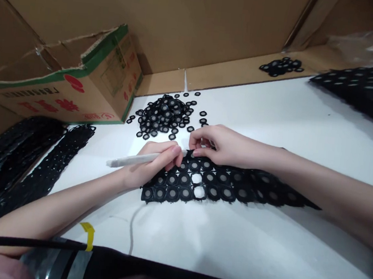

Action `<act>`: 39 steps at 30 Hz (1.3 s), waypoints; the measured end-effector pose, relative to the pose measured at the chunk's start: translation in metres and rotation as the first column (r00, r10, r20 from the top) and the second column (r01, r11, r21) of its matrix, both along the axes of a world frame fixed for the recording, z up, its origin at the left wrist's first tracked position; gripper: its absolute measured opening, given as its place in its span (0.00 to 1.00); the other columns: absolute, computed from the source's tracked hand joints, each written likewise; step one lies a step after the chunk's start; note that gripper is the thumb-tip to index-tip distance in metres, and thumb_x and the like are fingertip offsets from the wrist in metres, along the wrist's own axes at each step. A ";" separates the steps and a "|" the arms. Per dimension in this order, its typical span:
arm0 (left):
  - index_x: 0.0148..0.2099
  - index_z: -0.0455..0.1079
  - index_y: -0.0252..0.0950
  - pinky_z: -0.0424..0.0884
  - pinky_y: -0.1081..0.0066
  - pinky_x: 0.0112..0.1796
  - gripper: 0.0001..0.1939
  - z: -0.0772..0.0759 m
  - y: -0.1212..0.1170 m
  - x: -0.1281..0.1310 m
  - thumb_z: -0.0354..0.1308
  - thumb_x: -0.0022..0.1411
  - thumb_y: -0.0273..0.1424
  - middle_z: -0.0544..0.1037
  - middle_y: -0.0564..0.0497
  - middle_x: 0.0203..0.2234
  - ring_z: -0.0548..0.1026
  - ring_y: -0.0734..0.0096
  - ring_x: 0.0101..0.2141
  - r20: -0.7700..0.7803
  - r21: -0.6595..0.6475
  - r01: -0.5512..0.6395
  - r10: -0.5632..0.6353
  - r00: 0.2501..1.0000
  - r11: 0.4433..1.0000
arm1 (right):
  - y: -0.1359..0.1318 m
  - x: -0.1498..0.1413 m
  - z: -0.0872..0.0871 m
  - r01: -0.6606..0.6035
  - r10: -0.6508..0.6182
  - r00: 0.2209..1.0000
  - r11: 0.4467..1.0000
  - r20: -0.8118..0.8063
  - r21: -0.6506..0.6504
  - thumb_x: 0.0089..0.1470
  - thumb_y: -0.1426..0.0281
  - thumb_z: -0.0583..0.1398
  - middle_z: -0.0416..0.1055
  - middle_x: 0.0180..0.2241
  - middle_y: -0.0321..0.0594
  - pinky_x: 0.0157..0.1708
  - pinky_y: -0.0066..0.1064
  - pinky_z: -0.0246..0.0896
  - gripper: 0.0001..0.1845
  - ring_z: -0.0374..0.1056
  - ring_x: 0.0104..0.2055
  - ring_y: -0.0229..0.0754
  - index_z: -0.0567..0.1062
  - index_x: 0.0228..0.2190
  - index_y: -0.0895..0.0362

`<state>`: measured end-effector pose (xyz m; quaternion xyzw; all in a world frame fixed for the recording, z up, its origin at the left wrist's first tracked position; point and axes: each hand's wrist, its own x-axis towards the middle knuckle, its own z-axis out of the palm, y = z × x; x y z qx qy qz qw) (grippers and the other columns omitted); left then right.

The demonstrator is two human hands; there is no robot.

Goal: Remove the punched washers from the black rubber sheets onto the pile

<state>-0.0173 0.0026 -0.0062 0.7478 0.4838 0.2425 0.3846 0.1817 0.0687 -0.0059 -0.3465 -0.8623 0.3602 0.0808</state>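
My left hand [152,162] is closed round a slim white pen-like tool [133,159], its tip pointing right toward the far edge of a black sheet [225,183]. Rows of round holes run along this sheet, most filled with grey-centred discs; two holes near the front show bare white. My right hand [211,144] bends over the sheet's far edge, thumb and fingers pinched close to the tool's tip. Whatever sits between those fingertips is too small to make out. Just beyond both hands lies a heap of black rings with grey centres [162,115].
A cardboard box [88,85] with green edging stands at the back left. Black perforated strips [47,165] lie at the left. A smaller ring pile [280,67] and another black sheet [365,87] are at the back right. Yellow tape [88,235] marks the front edge.
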 end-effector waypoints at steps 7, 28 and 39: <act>0.26 0.62 0.35 0.62 0.73 0.30 0.22 0.001 0.002 0.001 0.40 0.71 0.36 0.62 0.56 0.18 0.61 0.75 0.23 -0.093 0.005 0.079 -0.079 0.993 0.997 | 0.000 -0.001 -0.001 0.006 -0.006 1.000 1.000 -0.026 -0.008 0.50 0.72 0.57 0.65 0.23 0.34 0.27 0.29 0.51 0.02 0.58 0.26 0.36 0.68 0.26 0.56; 0.27 0.67 0.33 0.61 0.75 0.27 0.22 -0.001 -0.014 -0.002 0.42 0.71 0.34 0.65 0.56 0.17 0.64 0.78 0.22 0.041 -0.005 0.101 -0.101 0.994 0.995 | -0.007 0.001 0.002 -0.048 0.044 0.991 0.998 0.126 0.031 0.44 0.74 0.63 0.65 0.22 0.34 0.24 0.30 0.51 0.10 0.62 0.26 0.37 0.65 0.22 0.55; 0.27 0.66 0.33 0.60 0.75 0.27 0.23 -0.001 -0.015 0.000 0.42 0.71 0.36 0.64 0.56 0.17 0.63 0.77 0.21 0.027 -0.026 0.063 -0.062 0.998 0.998 | -0.011 -0.003 0.007 -0.038 0.029 0.985 0.998 0.171 0.049 0.43 0.76 0.62 0.64 0.22 0.33 0.23 0.30 0.51 0.12 0.60 0.26 0.37 0.63 0.21 0.55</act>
